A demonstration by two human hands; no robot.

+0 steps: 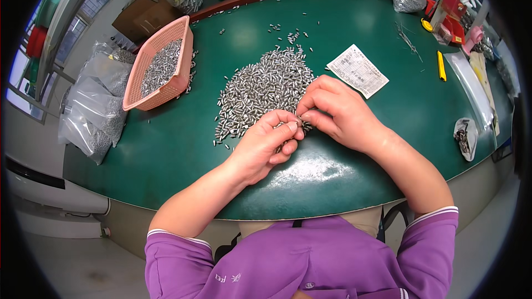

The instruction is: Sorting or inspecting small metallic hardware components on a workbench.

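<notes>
A heap of small silvery metal pins (266, 86) lies in the middle of the green table. At the heap's near right edge my two hands meet, fingertips almost touching. My left hand (269, 147) is closed, thumb and forefinger pinching what looks like a small metal pin (299, 121), mostly hidden by the fingers. My right hand (341, 112) is closed too, its thumb and forefinger pinched right beside the left fingertips. Whatever sits between the right fingertips is too small and covered to name.
A pink basket (185, 58) of pins stands left, beside clear bags (91, 127) of metal parts. A printed paper slip (358, 71) lies right of the heap. Further right are tweezers (409, 41), a yellow cutter (441, 66) and a small white pouch (470, 137) with dark pieces.
</notes>
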